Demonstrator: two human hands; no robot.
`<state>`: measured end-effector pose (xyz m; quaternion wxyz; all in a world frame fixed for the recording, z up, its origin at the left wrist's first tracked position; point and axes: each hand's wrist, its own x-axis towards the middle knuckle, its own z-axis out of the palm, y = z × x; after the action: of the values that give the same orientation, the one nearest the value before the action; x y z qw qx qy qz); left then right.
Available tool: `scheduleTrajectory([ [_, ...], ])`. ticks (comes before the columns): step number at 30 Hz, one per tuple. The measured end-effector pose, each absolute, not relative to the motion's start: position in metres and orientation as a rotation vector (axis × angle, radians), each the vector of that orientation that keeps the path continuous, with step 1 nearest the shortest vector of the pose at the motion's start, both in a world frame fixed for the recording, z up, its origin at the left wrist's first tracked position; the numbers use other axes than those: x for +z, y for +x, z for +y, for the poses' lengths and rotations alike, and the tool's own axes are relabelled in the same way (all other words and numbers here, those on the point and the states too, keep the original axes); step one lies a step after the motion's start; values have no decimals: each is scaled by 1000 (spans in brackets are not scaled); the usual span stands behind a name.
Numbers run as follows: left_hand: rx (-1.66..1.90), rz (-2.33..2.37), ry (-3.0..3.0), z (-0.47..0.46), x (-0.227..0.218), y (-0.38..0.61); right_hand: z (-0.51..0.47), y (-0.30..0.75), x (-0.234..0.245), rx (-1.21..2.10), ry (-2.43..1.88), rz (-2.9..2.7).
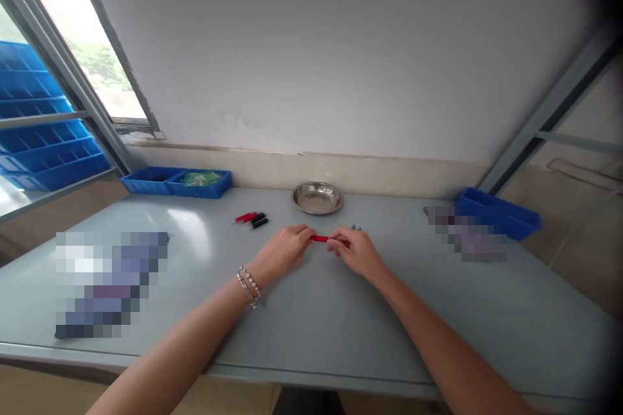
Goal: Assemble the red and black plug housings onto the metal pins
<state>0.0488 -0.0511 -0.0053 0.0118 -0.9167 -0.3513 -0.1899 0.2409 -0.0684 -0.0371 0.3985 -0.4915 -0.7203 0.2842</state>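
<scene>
Between my two hands, just above the middle of the table, runs a short red rod (320,239), lying roughly level. My left hand (292,245) is closed on its left end. My right hand (351,249) has its fingers pinched at the right end, where a small dark tip or part shows that I cannot make out. To the left lie several similar pieces: red rods (246,217) and black rods (259,221) with thin metal tips. Tiny dark pieces (356,227) sit just behind my right hand.
A round steel dish (317,198) stands behind my hands near the wall. Blue trays (202,189) are at the back left, one with green packaging. Another blue bin (499,213) stands at the right. Blurred-out items lie on both sides of the grey table (311,337).
</scene>
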Motion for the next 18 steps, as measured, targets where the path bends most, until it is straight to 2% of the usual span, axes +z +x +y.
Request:
scheduleTrajectory([
  [12,-659,-1113,-2844,-51,-3,49,-72,240,-28,619,-1263,-1930],
  [18,-639,-1078,-2844,-51,-5,49,-70,243,-31,430,-1236,-2065],
])
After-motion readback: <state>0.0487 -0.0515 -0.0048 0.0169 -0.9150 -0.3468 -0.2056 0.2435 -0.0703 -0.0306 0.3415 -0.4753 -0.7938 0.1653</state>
